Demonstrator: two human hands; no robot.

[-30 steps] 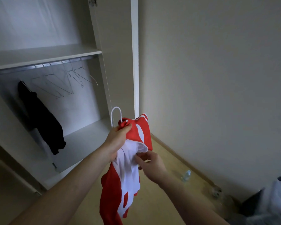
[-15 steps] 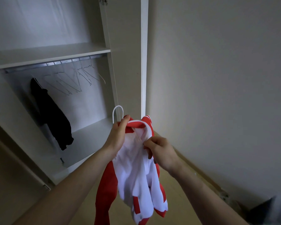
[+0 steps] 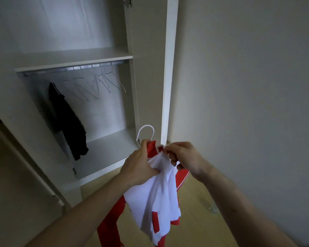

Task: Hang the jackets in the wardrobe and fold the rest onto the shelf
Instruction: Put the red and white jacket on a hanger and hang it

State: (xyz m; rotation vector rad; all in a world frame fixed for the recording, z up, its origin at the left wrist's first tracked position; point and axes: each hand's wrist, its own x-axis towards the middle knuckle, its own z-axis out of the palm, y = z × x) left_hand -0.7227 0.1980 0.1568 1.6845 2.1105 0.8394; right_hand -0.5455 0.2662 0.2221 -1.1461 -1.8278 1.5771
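Note:
A red and white jacket (image 3: 156, 198) hangs in front of me on a white hanger (image 3: 146, 131), whose hook sticks up above the collar. My left hand (image 3: 138, 165) grips the jacket and hanger at the collar's left side. My right hand (image 3: 183, 157) pinches the collar's right edge. The open wardrobe (image 3: 130, 90) stands ahead, with a metal rail (image 3: 75, 68) under a white shelf (image 3: 70, 58). A black jacket (image 3: 68, 120) hangs on the rail at the left.
Several bare wire hangers (image 3: 95, 86) hang on the rail right of the black jacket. The wardrobe's white floor panel (image 3: 103, 152) lies below them. A plain wall (image 3: 248, 86) fills the right side, and wooden flooring (image 3: 200, 202) lies under my arms.
The view has swung toward the wardrobe. My right hand has climbed from the jacket's white front to the collar edge. The jacket has turned so more white lining faces me.

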